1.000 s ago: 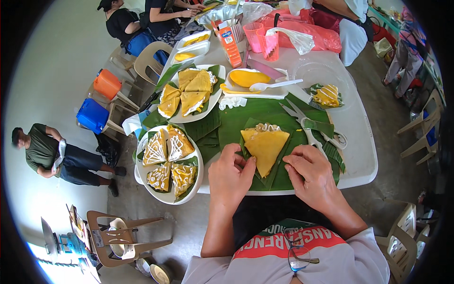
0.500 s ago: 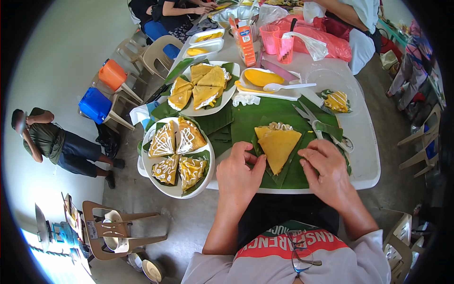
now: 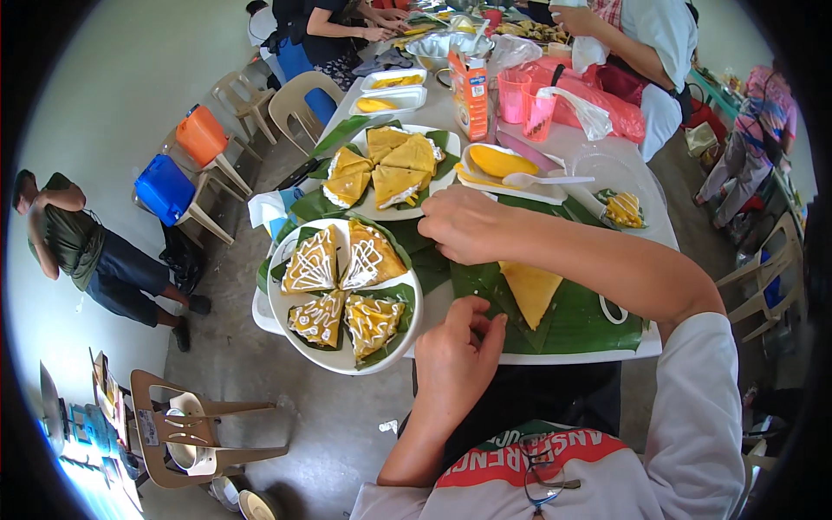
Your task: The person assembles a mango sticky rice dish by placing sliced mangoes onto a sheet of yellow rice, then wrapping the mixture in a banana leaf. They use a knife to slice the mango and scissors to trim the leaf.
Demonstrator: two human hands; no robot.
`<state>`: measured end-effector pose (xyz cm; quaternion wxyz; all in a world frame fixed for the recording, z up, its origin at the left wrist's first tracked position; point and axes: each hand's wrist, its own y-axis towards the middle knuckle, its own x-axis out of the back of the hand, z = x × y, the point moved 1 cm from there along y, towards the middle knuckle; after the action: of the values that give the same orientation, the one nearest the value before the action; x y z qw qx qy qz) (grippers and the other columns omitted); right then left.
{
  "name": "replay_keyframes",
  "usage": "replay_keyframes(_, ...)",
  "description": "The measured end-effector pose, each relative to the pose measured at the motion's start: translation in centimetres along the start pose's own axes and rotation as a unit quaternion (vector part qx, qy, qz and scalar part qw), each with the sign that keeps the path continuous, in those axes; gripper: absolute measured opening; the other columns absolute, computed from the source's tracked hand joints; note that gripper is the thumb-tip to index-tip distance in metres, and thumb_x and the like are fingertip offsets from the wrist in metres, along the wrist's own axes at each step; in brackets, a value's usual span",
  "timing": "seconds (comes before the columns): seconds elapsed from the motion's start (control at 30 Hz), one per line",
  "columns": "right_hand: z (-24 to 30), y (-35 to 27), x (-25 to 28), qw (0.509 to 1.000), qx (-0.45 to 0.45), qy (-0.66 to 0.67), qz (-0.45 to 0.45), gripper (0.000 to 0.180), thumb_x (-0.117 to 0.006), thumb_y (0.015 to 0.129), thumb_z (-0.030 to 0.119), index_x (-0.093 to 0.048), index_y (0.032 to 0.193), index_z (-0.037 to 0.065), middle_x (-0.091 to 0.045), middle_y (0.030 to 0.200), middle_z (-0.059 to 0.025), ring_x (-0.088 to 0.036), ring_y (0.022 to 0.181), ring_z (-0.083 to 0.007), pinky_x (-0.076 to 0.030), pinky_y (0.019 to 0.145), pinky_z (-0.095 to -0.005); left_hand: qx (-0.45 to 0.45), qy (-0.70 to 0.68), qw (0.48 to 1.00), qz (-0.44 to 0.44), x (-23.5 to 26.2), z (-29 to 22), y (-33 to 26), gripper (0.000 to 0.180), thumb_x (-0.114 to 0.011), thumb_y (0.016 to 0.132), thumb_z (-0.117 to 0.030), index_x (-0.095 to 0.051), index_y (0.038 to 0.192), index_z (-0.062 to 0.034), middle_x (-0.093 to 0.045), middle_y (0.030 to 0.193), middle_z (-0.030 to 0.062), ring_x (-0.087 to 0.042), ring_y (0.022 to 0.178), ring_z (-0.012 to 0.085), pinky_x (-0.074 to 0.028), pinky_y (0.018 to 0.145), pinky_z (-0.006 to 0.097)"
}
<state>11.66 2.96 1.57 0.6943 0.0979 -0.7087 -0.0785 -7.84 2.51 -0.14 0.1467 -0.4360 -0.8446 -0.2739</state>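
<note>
White table (image 3: 440, 108) bears a leaf (image 3: 576, 334) and 1 crepe (image 3: 530, 295) on it, partly behind the right forearm (image 3: 598, 251), with the right hand (image 3: 464, 225) curled at its 10 o'clock, contents impossible to tell, the empty left hand (image 3: 459, 347) narrowly parted at 8 o'clock, and a bowl (image 3: 417, 299) at 9 o'clock.

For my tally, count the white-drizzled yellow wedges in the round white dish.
4 in the round white dish: upper-left wedge, upper-right wedge, lower-left wedge, lower-right wedge. None seems hidden.
</note>
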Motion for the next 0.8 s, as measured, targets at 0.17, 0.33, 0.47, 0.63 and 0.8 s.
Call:
replay_keyframes(0.17,-0.3,1.0,-0.9,0.997,0.051,-0.064,0.013,0.009,-0.063,0.073,0.013,-0.061,0.071,0.005,-0.059,0.077,-0.0100,-0.061,0.082,-0.0296,-0.048,0.070,-0.0430,-0.003,-0.014,1.000,0.012,0.3,1.0,-0.1,0.021,-0.075,0.082,-0.009,-0.064,0.096,0.0015,-0.069,0.072,0.0116,-0.065,0.053,0.0167,-0.049,0.049,0.028)
replay_keyframes(0.33,-0.5,-1.9,2.1,0.990,0.069,-0.110,-0.064,0.009,-0.063,0.072,0.013,-0.058,0.068,0.006,-0.055,0.073,-0.0087,-0.060,0.079,-0.0271,-0.049,0.070,-0.0395,-0.007,-0.041,0.999,0.002,0.2,1.3,-0.1,0.020,-0.074,0.082,-0.007,-0.063,0.096,0.0019,-0.069,0.072,0.0117,-0.066,0.053,0.0163,-0.049,0.049,0.027)
replay_keyframes(0.47,-1.0,-4.8,5.7,0.986,0.029,-0.057,-0.154,0.004,-0.066,0.074,0.004,-0.065,0.077,0.002,-0.065,0.076,-0.0094,-0.065,0.073,-0.0265,-0.050,0.064,-0.0381,-0.026,-0.035,0.999,-0.016,0.2,1.5,-0.2,0.021,-0.073,0.084,-0.012,-0.061,0.098,-0.0011,-0.068,0.067,0.0088,-0.062,0.049,0.0217,-0.048,0.046,0.034)
replay_keyframes(0.63,0.4,-9.7,8.7,0.886,-0.281,0.332,-0.162,0.004,-0.068,0.085,0.003,-0.065,0.085,0.000,-0.064,0.076,-0.0015,-0.060,0.068,-0.0078,-0.046,0.059,-0.0248,0.009,-0.116,0.993,-0.014,0.4,0.7,0.2,0.039,-0.072,0.083,-0.002,-0.057,0.119,0.0008,-0.068,0.094,0.0082,-0.063,0.076,0.0102,-0.050,0.063,0.023)
replay_keyframes(0.8,4.9,-14.1,8.9,0.750,-0.293,0.551,-0.218,0.005,-0.067,0.089,0.005,-0.067,0.089,0.000,-0.064,0.079,0.0012,-0.057,0.067,-0.0038,-0.047,0.060,-0.0207,-0.034,-0.388,0.921,-0.016,-0.4,-0.7,0.5,0.067,-0.072,0.084,0.000,-0.037,0.140,0.0023,-0.053,0.129,0.0135,-0.058,0.110,0.0202,-0.048,0.086,0.028)
